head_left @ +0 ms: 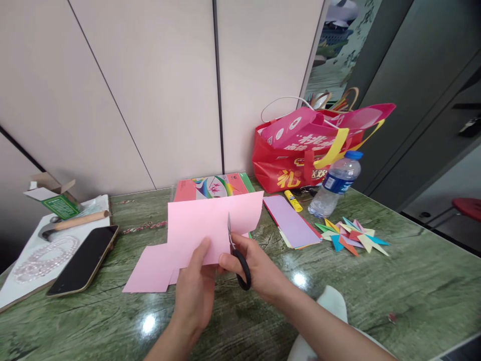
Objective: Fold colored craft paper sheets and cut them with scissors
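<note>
A sheet of pink paper (195, 220) is held up above the table by my left hand (195, 293), its thumb on the near face and the fingers behind. My right hand (255, 265) grips black-handled scissors (240, 268). Their blades sit partway into the sheet from its lower edge, right of my left thumb, with the tip pointing up. Below and to the left, another pink piece of paper (146, 271) lies on the table, partly covered by the held sheet.
Behind the sheet lies a colourful paper pack (214, 185). To the right are coloured strips (293, 220), a glue stick (293, 200), a water bottle (336, 183), a red bag (278, 165) and folded paper stars (353, 234). A phone (84, 260), hammer (75, 223) and small box (56, 200) lie left.
</note>
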A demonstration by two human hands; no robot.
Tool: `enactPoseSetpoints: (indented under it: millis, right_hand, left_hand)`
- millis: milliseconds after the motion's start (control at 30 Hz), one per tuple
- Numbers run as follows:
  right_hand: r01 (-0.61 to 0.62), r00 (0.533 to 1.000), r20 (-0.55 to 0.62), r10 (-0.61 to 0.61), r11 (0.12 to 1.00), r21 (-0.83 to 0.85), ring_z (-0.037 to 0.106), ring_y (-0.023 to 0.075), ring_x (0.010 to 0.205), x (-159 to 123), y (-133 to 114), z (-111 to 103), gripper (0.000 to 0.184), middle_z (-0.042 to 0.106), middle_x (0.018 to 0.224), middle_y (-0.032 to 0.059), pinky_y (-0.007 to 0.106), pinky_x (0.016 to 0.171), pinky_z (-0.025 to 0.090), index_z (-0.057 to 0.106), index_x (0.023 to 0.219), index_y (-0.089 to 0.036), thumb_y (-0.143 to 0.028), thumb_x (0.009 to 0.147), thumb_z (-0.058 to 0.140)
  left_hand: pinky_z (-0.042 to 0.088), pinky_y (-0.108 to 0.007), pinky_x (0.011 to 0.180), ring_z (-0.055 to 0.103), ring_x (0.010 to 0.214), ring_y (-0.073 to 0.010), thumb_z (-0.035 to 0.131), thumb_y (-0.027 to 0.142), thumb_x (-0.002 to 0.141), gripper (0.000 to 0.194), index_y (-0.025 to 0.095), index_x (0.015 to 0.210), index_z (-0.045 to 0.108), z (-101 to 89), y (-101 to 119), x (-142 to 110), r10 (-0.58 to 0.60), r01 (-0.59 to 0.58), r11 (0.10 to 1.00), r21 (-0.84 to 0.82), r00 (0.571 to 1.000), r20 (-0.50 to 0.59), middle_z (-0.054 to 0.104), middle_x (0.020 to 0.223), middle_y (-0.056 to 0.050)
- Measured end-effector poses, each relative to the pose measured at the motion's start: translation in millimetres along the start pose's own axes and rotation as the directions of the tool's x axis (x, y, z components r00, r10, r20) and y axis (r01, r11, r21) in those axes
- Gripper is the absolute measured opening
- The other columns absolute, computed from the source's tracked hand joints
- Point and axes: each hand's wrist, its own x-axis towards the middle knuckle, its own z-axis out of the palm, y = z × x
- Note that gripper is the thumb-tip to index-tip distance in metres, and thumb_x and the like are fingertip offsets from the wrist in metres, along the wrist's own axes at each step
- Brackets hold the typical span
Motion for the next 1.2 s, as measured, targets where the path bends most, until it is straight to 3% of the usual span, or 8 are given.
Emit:
enactPoseSetpoints:
  millis: [300,667,1200]
  right_hand:
    - [0.011,1.0,0.012,-0.011,1.0,0.005,0.05,0.0126,0.065,-0.4,1.2,-2.8,0.048,0.059,0.07,0.0005,0.024,0.06,0.039,0.058,0.092,-0.013,-0.046,0.059,0.069]
    - [-0.017,1.0,0.014,0.016,0.998,0.056,0.055,0.0183,0.073,-0.8,-0.5,-1.9,0.053,0.063,0.078,0.0035,0.026,0.06,0.042,0.058,0.091,-0.015,-0.044,0.05,0.075]
    - [-0.018,1.0,-0.016,0.018,1.0,0.003,0.051,0.0148,0.069,-1.0,1.8,-2.8,0.05,0.059,0.07,0.0009,0.024,0.061,0.039,0.058,0.09,-0.014,-0.046,0.054,0.072]
  left_hand:
    - [0.051,-0.025,0.068,0.06,0.084,-0.0157,0.059,0.016,0.071,0.031,0.018,0.102,0.06,0.2,-2.6,0.1,-0.043,0.043,0.999,-0.007,0.999,-0.019,0.064,0.099,-0.005]
    - [0.051,-0.027,0.075,0.057,0.098,-0.0213,0.06,0.013,0.07,0.033,0.017,0.103,0.06,1.0,-2.9,-0.8,-0.01,0.01,1.0,0.008,1.0,-0.029,0.064,0.102,-0.007]
    - [0.051,-0.023,0.066,0.06,0.088,-0.0171,0.06,0.014,0.071,0.038,0.02,0.108,0.057,-0.5,-3.2,-0.7,-0.026,0.026,1.0,-0.002,0.999,-0.043,0.063,0.103,-0.006]
